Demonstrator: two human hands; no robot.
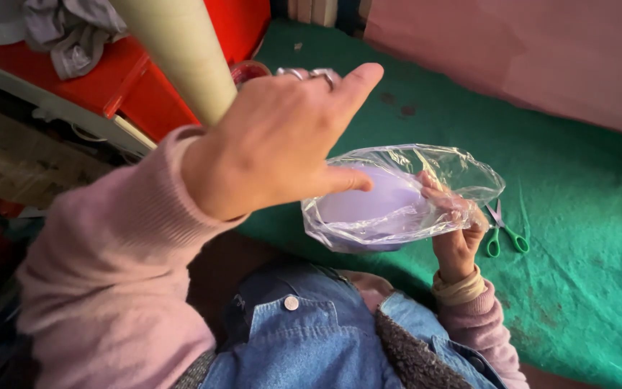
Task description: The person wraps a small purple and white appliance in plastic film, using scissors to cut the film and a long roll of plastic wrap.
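My left hand [275,140] is raised in front of me, fingers spread and holding nothing, with rings on two fingers. Its thumb tip lies near the rim of a clear plastic bag [426,169]. Inside the bag sits a pale purple bowl [372,209]. My right hand [451,230] grips the bag and bowl at their right edge, fingers partly under the plastic. Both sleeves are pink, over a denim garment.
Green-handled scissors [504,234] lie on the green felt cloth [584,187] just right of the bowl. A cardboard tube [181,50] leans behind my left hand. A red cabinet [138,79] with grey cloth stands at the left; a pink sheet [541,50] at the back right.
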